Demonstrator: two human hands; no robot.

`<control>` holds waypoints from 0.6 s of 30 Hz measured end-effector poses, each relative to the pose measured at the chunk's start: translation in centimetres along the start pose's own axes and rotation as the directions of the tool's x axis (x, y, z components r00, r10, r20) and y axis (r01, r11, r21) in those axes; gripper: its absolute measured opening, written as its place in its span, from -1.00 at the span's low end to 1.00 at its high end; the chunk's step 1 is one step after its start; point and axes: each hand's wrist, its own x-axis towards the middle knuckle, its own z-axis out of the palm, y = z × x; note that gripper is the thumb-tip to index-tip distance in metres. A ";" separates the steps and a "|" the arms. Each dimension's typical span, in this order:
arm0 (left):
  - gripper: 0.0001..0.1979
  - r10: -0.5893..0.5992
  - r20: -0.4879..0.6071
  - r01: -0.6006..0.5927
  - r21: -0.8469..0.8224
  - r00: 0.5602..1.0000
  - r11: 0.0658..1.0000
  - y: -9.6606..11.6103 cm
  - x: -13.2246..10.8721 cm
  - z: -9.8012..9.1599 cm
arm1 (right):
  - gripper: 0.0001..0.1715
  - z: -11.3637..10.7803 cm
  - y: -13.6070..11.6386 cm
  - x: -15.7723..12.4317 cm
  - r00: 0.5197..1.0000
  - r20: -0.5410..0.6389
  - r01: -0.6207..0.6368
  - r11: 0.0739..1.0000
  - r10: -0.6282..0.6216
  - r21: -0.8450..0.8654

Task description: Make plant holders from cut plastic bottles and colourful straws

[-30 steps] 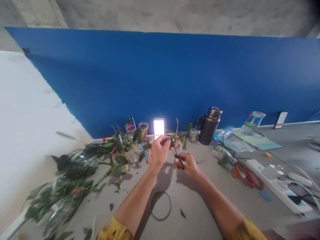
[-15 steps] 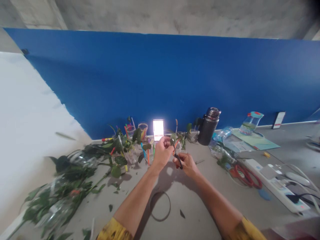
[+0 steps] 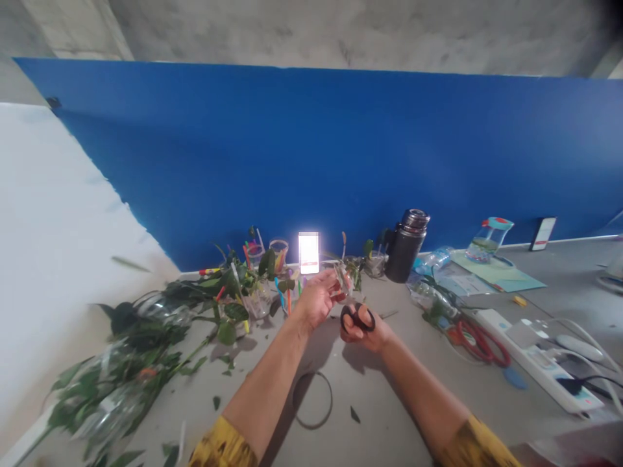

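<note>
My right hand (image 3: 366,331) is closed round the handles of black scissors (image 3: 357,317), held low over the grey table (image 3: 389,415). My left hand (image 3: 317,299) is just left of it, fingers stretched out toward a small clear glass (image 3: 344,279) holding a green cutting. The fingertips reach the glass; I see nothing gripped in them. Something small and red (image 3: 339,297) shows at the fingertips. More little glasses with cuttings and coloured sticks (image 3: 272,275) stand behind the hands along the blue wall.
A bright phone screen (image 3: 308,251) leans on the blue wall. A dark thermos (image 3: 409,245) stands right of the glasses. Red scissors (image 3: 479,344) and a white power strip (image 3: 545,366) lie at right. Leafy stems and glass jars (image 3: 136,350) fill the left. A black ring (image 3: 314,399) lies between my forearms.
The right hand has lowered and turned the scissors so the handles face up. The left hand has opened from its pinch on a leafy cutting and reached to the small glass.
</note>
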 end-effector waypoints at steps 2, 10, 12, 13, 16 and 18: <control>-0.60 0.010 -0.051 -0.012 -0.056 0.999 0.998 -0.1 0.0 0.1 | -0.19 0.0 0.2 -0.1 0.999 0.034 -0.017 0.999 0.016 0.036; -0.67 0.372 -0.305 -0.345 0.140 0.877 0.928 0.6 0.2 0.1 | -0.16 -0.7 -0.4 -0.3 0.999 0.002 0.038 0.925 -0.040 -0.377; -0.72 0.467 -0.365 -0.394 0.259 0.805 0.882 0.6 0.2 0.0 | -0.20 -0.7 -0.6 -0.2 0.997 -0.031 0.045 0.882 -0.067 -0.470; -0.75 0.517 -0.384 -0.414 0.322 0.765 0.852 0.7 0.2 -0.1 | -0.21 -0.6 -0.6 -0.1 0.996 -0.048 0.037 0.866 -0.070 -0.498; -0.83 0.621 -0.377 -0.446 0.456 0.687 0.770 0.6 0.1 -0.2 | -0.22 -0.7 -0.5 0.1 0.988 -0.116 0.022 0.830 -0.103 -0.557; -0.87 0.628 -0.330 -0.432 0.502 0.705 0.749 0.5 -0.1 0.0 | -0.20 -0.7 -0.5 0.1 0.978 -0.147 0.033 0.812 -0.145 -0.582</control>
